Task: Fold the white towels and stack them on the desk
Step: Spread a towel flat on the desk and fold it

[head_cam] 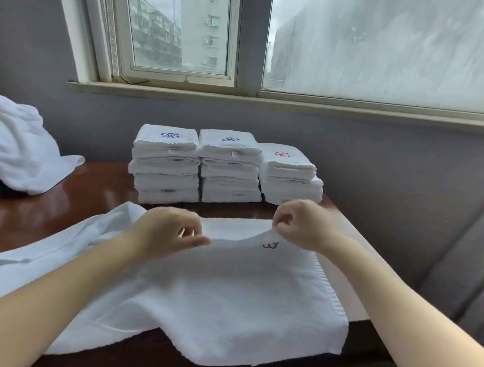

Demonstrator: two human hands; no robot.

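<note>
From the head camera, a white towel (224, 294) lies spread across the near part of the brown tabletop (64, 204), its near edge hanging over the front. The right hand (302, 224) pinches its lifted far edge beside a red embroidered mark. The left hand (168, 232) is curled at the same edge, its grip too blurred to tell. Three folded stacks (230, 167) stand behind, with a loose towel pile (11, 143) at the left.
</note>
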